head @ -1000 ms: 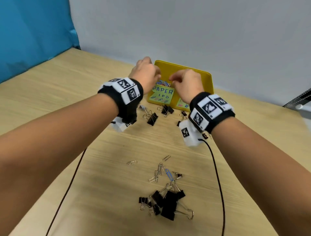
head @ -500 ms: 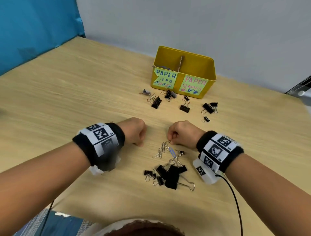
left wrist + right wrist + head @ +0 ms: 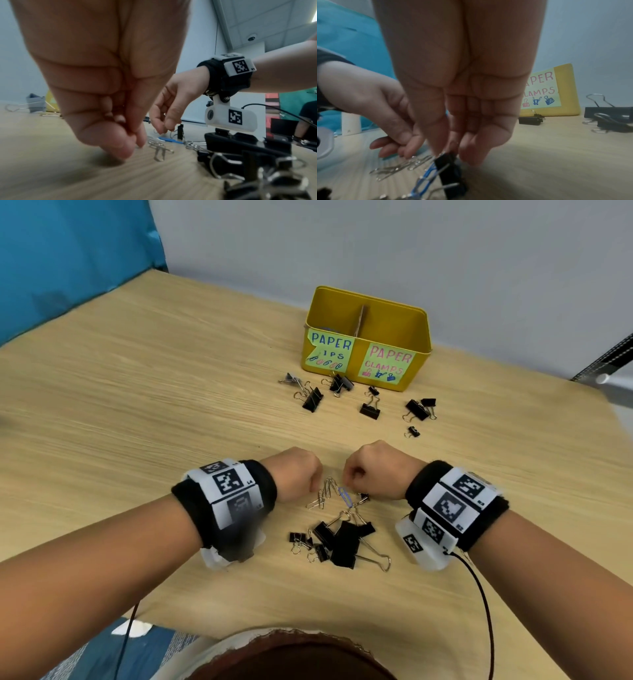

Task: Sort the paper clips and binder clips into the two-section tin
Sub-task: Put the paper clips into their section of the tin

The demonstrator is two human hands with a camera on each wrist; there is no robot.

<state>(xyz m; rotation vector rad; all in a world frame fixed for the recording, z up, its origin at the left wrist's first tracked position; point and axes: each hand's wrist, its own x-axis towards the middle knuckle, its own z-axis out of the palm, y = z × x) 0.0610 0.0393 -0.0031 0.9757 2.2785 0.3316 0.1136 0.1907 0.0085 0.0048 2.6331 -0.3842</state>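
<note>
Both hands work the near pile, apparently because silver wire paper clips (image 3: 323, 494) and black metal binder clips (image 3: 342, 541) lie tangled there and must be parted before sorting; the left hand (image 3: 294, 474) has its fingertips bunched low at the silver clips, though whether it actually holds one I cannot tell; the right hand (image 3: 373, 470) curls thumb and fingers down beside a small black binder clip (image 3: 448, 170) and blue paper clip (image 3: 345, 497), grip likewise unclear; the yellow two-section tin (image 3: 416, 350) waits far right, labels facing the person, more binder clips (image 3: 370, 409) scattered before it.
</note>
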